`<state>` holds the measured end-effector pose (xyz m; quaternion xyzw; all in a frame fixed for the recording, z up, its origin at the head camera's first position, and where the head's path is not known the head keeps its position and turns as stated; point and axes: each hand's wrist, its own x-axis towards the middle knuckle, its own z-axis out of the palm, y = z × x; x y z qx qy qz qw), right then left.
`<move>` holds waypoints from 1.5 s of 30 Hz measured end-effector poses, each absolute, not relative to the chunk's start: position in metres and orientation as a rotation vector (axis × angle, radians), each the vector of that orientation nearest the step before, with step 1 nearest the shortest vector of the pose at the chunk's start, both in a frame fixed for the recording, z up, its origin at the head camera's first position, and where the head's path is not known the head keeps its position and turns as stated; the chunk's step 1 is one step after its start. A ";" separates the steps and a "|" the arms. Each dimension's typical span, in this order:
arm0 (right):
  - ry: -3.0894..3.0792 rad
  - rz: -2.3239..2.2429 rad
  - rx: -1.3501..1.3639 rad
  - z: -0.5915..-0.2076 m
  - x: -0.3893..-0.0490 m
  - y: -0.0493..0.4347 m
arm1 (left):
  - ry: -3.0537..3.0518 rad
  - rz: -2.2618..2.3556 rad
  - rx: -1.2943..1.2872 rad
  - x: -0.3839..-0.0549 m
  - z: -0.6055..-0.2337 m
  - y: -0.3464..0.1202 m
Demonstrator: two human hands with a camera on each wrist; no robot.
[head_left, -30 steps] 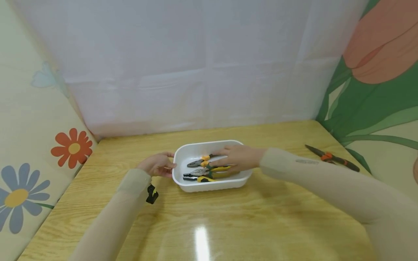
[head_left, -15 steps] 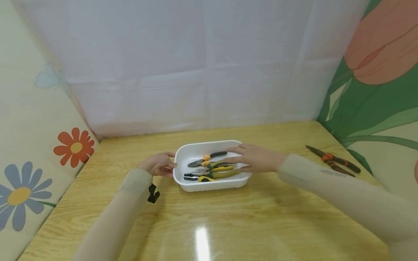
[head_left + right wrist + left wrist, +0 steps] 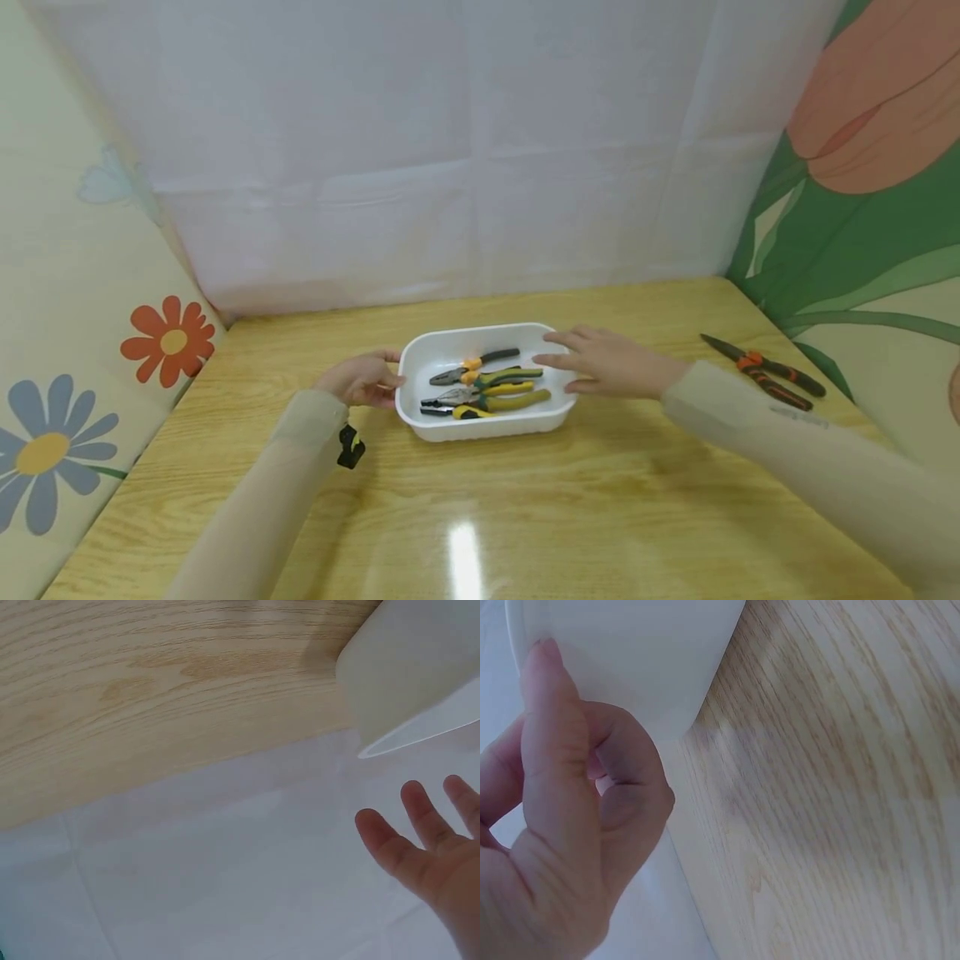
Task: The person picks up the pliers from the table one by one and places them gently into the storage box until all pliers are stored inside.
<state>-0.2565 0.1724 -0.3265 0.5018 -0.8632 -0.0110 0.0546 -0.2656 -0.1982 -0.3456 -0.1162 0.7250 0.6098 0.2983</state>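
Observation:
A white plastic tray [image 3: 480, 429] with a raised rim stands on the table. Inside lie several pliers, among them long-nose pliers with black grips [image 3: 495, 357] at the back and combination pliers with yellow-green grips [image 3: 517, 402] nearer the front. My left hand [image 3: 363, 379] holds the tray's left end; the left wrist view shows its thumb along the outer wall near the rim and the other fingers curled below. Over the tray's right end, my right hand [image 3: 600, 364] has its fingers spread and holds nothing. In the right wrist view its fingertips [image 3: 371, 821] are apart from the rim.
Another pair of pliers, with black and orange handles [image 3: 772, 379], lies at the right of the wooden table [image 3: 570, 517]. White cloth [image 3: 450, 167] hangs behind the table, and flower-print panels flank both sides. A small black object [image 3: 351, 447] is at my left wrist.
My right hand has drawn back to the right from over the pliers to the tray's right end, uncovering their handles. My left hand and the tray have stayed in place.

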 end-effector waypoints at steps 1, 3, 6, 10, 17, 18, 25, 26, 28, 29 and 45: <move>-2.625 -0.022 1.516 -0.327 -0.256 0.173 | 1.921 1.626 -0.314 -0.265 -0.346 -0.198; -2.627 0.000 1.498 -0.328 -0.255 0.176 | 1.915 1.633 -0.319 -0.265 -0.347 -0.199; -2.631 0.038 1.461 -0.330 -0.254 0.180 | 1.911 1.638 -0.319 -0.265 -0.348 -0.199; -2.625 0.070 1.427 -0.332 -0.253 0.188 | 1.917 1.634 -0.319 -0.265 -0.350 -0.199; -2.630 0.070 1.377 -0.333 -0.250 0.198 | 1.938 1.619 -0.314 -0.265 -0.351 -0.199; -2.637 0.075 1.369 -0.332 -0.250 0.200 | 1.939 1.618 -0.316 -0.265 -0.350 -0.199; -2.707 0.098 1.294 -0.328 -0.245 0.210 | 1.918 1.637 -0.309 -0.264 -0.349 -0.199; -2.698 0.097 1.293 -0.329 -0.245 0.212 | 1.915 1.638 -0.305 -0.264 -0.349 -0.200; -2.670 0.105 1.297 -0.331 -0.245 0.216 | 1.911 1.642 -0.309 -0.265 -0.349 -0.199; -2.656 0.110 1.296 -0.331 -0.245 0.218 | 1.907 1.644 -0.309 -0.265 -0.349 -0.199; -2.702 0.065 1.197 -0.326 -0.240 0.240 | 1.876 1.667 -0.310 -0.267 -0.351 -0.201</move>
